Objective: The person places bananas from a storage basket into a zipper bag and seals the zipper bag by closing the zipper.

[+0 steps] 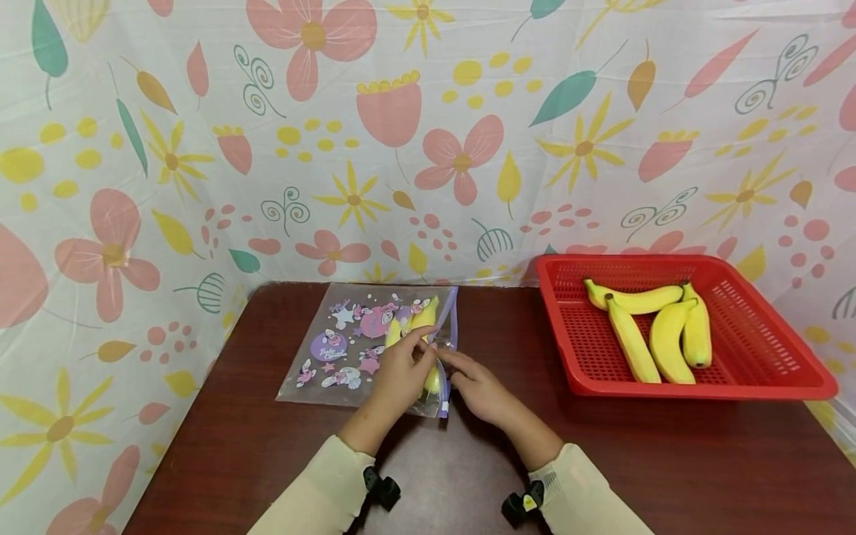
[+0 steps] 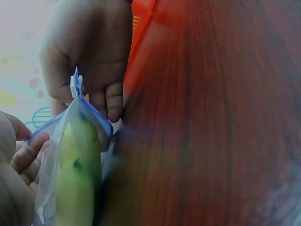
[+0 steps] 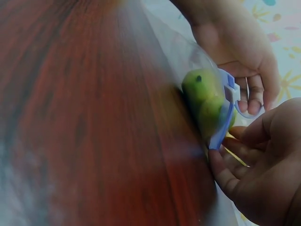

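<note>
A clear zip bag (image 1: 348, 338) with cartoon prints and a purple zip edge lies flat on the table, its mouth facing right. Bananas (image 1: 423, 316) are inside, close to that mouth. My left hand (image 1: 400, 371) pinches the upper lip of the mouth. With its thumb on the purple edge, my right hand (image 1: 483, 390) holds the lower lip from the right. Both wrist views show the lips parted between the hands. The white slider (image 2: 76, 85) sits at the near end of the zip, and the banana tips (image 3: 197, 82) show through the plastic.
A red plastic basket (image 1: 568, 371) stands on the right of the dark wooden table (image 1: 234, 453), with several bananas (image 1: 631, 342) in it. Flower-printed cloth (image 1: 461, 96) hangs behind the table and at its sides.
</note>
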Demonstrator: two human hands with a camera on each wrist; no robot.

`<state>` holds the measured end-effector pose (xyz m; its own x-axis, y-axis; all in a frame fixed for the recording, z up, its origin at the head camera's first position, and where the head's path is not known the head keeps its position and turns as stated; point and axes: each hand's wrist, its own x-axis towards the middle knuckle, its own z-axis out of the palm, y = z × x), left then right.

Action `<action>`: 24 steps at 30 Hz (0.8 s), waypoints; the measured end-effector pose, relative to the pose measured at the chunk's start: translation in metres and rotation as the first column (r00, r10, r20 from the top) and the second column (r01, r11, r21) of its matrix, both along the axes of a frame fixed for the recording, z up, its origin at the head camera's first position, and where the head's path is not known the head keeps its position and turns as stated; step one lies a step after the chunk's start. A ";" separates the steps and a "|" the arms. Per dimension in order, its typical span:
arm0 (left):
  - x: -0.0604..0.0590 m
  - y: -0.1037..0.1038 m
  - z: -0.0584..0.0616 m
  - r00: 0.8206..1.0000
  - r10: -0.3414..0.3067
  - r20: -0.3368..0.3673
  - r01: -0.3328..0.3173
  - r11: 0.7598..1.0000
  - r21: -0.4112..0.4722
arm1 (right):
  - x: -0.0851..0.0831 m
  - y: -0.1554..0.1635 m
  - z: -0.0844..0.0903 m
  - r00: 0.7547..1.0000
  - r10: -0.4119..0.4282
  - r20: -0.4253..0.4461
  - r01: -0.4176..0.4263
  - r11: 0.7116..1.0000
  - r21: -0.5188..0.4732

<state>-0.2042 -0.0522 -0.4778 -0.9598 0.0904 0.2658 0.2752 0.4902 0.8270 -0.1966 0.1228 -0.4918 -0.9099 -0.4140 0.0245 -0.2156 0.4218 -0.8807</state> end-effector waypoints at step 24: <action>-0.002 0.000 -0.002 1.000 -0.023 0.010 0.023 0.999 0.050 | 0.001 -0.002 -0.005 0.994 0.100 0.044 -0.100 0.995 0.008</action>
<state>-0.2060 -0.0521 -0.4794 -0.9605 0.0994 0.2601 0.2768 0.4422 0.8531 -0.1952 0.1206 -0.4969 -0.8641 -0.5030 -0.0193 -0.2186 0.4095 -0.8857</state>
